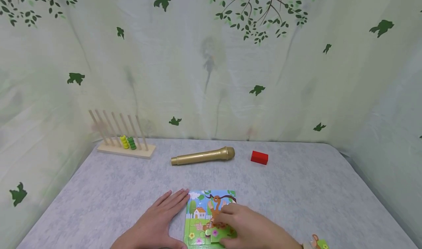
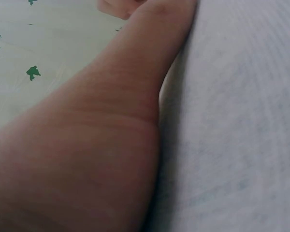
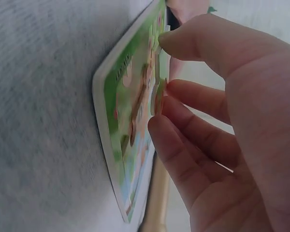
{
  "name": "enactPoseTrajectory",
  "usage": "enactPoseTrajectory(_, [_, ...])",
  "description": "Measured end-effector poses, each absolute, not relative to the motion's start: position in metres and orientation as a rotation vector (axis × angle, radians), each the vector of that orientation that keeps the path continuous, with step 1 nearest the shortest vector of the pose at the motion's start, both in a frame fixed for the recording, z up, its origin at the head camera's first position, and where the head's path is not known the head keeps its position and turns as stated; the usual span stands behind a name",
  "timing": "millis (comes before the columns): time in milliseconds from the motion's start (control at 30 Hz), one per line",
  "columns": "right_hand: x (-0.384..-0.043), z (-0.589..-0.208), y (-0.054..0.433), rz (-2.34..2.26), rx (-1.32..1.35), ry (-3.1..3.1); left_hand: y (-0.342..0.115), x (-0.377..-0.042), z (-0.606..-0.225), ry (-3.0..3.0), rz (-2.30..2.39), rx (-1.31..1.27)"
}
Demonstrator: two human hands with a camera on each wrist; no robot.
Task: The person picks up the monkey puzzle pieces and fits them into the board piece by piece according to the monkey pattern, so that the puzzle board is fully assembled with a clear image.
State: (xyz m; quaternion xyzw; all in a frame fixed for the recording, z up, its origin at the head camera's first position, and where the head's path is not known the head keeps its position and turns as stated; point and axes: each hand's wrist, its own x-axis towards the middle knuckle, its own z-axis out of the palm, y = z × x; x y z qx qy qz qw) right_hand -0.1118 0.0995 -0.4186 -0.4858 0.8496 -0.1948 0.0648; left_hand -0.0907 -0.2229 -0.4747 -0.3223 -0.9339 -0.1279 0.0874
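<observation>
A picture puzzle board [image 1: 199, 201] with a house and a brown animal lies at the table's near middle. My left hand [image 1: 158, 219] lies along its left side, fingers extended and fingertips at the upper left edge. Over the lower right of the board, my right hand [image 1: 242, 223] pinches a green puzzle piece [image 3: 161, 67] between thumb and fingers. In the right wrist view this piece is tilted close over the board, near a sunken section. The left wrist view mostly shows the wrist [image 2: 111, 121] beside the cloth.
Another puzzle piece [image 1: 321, 243] lies right of my right wrist, at the bottom edge. Farther back are a gold toy microphone [image 1: 202, 156], a red block [image 1: 259, 157] and a wooden peg stand [image 1: 125, 151] with yellow and green beads. A leaf-print curtain [image 1: 211, 65] hangs behind.
</observation>
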Motion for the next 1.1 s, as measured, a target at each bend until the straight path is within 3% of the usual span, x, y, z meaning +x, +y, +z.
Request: enactPoseTrajectory(1100, [-0.114, -0.43, 0.084, -0.52, -1.801, 2.565, -0.225, -0.091, -0.477, -2.724, -0.315, -0.981])
